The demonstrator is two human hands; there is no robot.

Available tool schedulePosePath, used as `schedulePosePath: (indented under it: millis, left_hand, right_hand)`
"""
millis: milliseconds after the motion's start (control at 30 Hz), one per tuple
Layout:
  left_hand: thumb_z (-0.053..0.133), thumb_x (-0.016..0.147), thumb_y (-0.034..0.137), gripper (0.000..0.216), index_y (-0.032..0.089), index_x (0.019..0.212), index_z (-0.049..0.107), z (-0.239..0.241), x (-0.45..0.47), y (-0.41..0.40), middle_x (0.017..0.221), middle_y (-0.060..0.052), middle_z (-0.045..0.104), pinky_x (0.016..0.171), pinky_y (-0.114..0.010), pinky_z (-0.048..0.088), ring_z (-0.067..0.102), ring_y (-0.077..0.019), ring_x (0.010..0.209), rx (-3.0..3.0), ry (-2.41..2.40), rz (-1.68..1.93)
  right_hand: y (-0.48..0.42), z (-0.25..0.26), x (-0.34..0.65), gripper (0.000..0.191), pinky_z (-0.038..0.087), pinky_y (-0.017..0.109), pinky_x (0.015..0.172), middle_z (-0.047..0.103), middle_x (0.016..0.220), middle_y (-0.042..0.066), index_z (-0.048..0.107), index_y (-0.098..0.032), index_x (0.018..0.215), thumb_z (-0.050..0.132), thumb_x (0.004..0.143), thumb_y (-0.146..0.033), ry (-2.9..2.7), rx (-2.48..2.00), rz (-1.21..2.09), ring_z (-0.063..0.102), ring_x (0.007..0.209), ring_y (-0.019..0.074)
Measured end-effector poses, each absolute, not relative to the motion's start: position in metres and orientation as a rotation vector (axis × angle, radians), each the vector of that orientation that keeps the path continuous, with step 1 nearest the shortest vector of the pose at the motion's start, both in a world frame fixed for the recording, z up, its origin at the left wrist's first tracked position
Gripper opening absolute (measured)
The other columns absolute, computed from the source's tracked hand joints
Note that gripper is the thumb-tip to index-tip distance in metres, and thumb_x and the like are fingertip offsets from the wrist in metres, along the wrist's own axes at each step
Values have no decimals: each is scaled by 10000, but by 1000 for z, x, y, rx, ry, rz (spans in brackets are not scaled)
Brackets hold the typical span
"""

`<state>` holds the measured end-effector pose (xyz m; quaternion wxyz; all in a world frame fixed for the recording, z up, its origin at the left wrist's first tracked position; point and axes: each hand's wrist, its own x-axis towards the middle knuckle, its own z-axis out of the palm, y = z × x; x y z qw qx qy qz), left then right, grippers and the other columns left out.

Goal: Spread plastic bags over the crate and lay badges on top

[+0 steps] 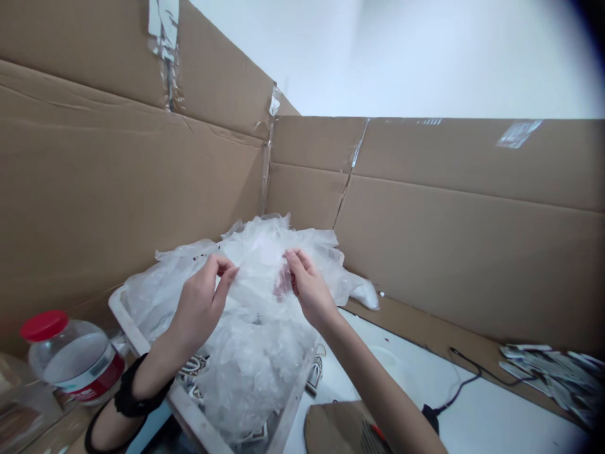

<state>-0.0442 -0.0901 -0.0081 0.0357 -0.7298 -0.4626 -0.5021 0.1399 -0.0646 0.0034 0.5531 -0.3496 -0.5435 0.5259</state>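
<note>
Both hands are raised over a white crate (127, 321) heaped with crumpled clear plastic bags (255, 372). With thumb and fingertips pinched, my left hand (203, 302) grips one side of a thin clear plastic bag (259, 271). My right hand (309, 287) pinches the opposite side, and its fingers show partly through the film. The bag's outline blends into the pile behind it. Under the plastic, several small patterned black-and-white pieces (191, 366) peek out inside the crate. Another such piece (314, 372) lies just outside the crate's right wall.
Tall cardboard walls (454, 239) enclose the back and left. A red-capped bottle (78, 359) stands left of the crate. On the white tabletop (501, 410) are a brown cardboard piece (331, 425) and a black cable (458, 394). Flat strips (558, 378) are piled at right.
</note>
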Motion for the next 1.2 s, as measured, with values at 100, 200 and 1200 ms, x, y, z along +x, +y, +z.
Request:
schedulePosePath:
  millis: [100,200,1200]
  left_hand:
    - [399,947,349,184,212,831,441,-13,-44,-89,583,51,507,478,-238,355,469,-115,462,-2063,-1409,-1668]
    - [431,935,335,151,210,851,447,-14,-42,-91,561,63,482,455,-227,346,450,-100,425,-2004,-1360,-1720]
    - [566,899,373,236,223,754,454,-4,-60,-88,377,99,325,393,-216,244,255,-82,359,-1884,-1270,-2864]
  right_hand:
    - [-78,4,137,374,428,237,496,539,710,-26,464,-250,915,567,764,-577,-1311,-817,1197,540,636,146]
    - [-93,0,134,314,472,260,593,539,869,11,466,-246,916,635,744,-448,-1479,-796,997,542,778,163]
    - [-125,-9,148,243,424,433,926,511,1222,59,539,-276,1050,613,838,-370,-1761,-748,262,469,1129,249]
